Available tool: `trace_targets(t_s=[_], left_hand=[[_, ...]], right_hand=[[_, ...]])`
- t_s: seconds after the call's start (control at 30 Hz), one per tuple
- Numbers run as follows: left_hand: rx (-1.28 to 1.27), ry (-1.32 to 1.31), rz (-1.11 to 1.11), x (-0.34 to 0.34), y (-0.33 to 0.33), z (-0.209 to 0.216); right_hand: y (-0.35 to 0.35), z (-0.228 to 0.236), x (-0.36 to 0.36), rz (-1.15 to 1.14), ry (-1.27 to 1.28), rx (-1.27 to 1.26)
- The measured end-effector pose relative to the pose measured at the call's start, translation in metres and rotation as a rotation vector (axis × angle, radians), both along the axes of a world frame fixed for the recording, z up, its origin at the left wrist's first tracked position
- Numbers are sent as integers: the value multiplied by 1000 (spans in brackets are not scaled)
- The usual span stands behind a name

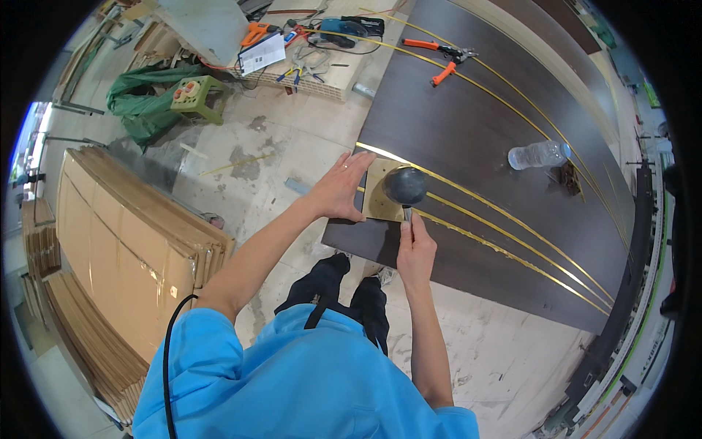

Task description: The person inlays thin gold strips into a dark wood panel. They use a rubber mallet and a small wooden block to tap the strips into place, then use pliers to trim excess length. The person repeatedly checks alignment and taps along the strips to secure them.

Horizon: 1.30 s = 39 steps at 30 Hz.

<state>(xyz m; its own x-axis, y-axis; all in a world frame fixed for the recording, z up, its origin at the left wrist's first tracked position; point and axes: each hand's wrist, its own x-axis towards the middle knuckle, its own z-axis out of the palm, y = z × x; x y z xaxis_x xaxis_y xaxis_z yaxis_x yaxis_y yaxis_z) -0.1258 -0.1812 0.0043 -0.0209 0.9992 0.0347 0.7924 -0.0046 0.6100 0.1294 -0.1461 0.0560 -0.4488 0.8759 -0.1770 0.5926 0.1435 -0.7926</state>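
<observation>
My right hand is wrapped round the handle of a mallet with a round black head. The head is over a flat, square, light wooden block; whether it touches cannot be told from above. Thumb and fingers spread, my left hand grips the block's left side. Under the block is the left end of a dark brown panel. Shiny gold strips run along the panel from the block toward the right, and the block covers part of them.
Orange-handled pliers, a clear water bottle and loose thin gold strips lie on the panel's far part. Beyond it, a low bench bears power tools and papers. A green stool stands far left; stacked cardboard-wrapped panels stand near left.
</observation>
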Motion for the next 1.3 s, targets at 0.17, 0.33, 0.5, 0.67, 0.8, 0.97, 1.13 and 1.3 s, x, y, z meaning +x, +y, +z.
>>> trace_targets(t_s=[0.17,0.33,0.5,0.67,0.8,0.97,1.13,1.3], left_hand=[[-41,-31,31,-14,-15,2],[-36,-38,-12,-31,-18,4],[-54,-44,-44,-37,-23,8],[-108,-94,-87,-48,-24,12],[-92,-63,-88,-50,-25,13],[-100,-98,-109,-55,-23,14],[-152,-69,-89,-54,-22,17],[-140,-52,-108,-57,-19,17]], right_hand=[[-7,1,-14,-22,222,138],[-5,-2,-27,101,17,14],[-13,-10,-31,56,199,68],[-20,-19,-36,131,115,114],[-22,-15,-38,97,211,116],[-22,-8,-42,162,34,64],[-24,-6,-46,108,288,183],[-18,-5,-41,108,20,63]])
